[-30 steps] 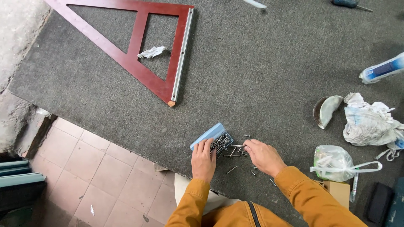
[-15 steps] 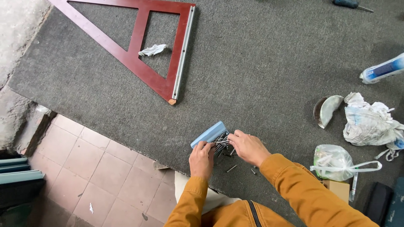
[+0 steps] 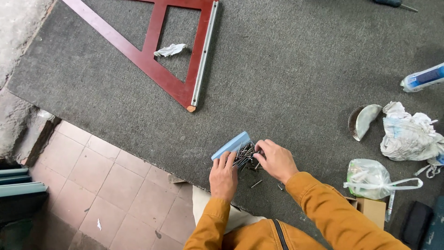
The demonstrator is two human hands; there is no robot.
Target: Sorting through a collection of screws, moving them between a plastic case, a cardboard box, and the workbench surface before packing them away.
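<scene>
Having drawn in from further right a second ago, right hand (image 3: 276,159) now sitting against the pile of nails (image 3: 245,156), fingertips pinched together on a few of them; left hand (image 3: 224,175) in much the same spot as before

Lying far left: tiled floor (image 3: 106,185) beside the edge of the grey carpeted board (image 3: 286,69)

Resting on the board's upper left: red triangular frame (image 3: 178,88) with a pale metal strip down one side, a crumpled white scrap (image 3: 170,49) inside its opening

Sitting near the board's lower edge: small blue box (image 3: 231,145), tilted, nails spilling from it toward the right; left hand lying flat just below, fingers touching the box and the nails, not closed around anything

Lying loose just below the hands: a couple of stray nails (image 3: 255,184)

Further right: curved metal piece (image 3: 363,120), bundled white cloth (image 3: 409,134), knotted clear plastic bag (image 3: 370,178), and a white and blue tube (image 3: 423,78) at the far edge
</scene>
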